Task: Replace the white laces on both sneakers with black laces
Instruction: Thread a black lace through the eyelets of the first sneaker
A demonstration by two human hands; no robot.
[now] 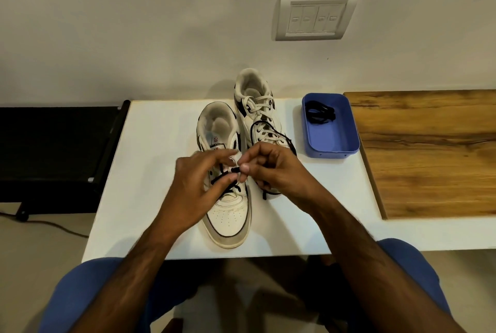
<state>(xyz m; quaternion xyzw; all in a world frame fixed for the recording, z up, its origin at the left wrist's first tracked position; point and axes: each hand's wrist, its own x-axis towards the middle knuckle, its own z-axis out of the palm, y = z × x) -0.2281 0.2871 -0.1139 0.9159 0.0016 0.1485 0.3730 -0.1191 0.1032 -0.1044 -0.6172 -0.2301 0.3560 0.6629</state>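
Note:
Two white sneakers stand on the white table [139,198], toes toward me. The near left sneaker [228,214] has a black lace [222,179] crossed through its lower eyelets. My right hand [271,169] pinches the tip of that black lace between thumb and fingers, just above the eyelets. My left hand [198,185] rests over the sneaker's left side, with its fingers at the eyelet flap. The far right sneaker [257,112] still carries white laces [261,107], and a loose stretch of the black lace [284,136] drapes across it.
A blue plastic tray [332,142] at the right of the sneakers holds another coiled black lace [319,114]. A wooden board [429,150] lies at the far right. A black stand [53,155] sits left of the table. My blue-clad knees are below the table edge.

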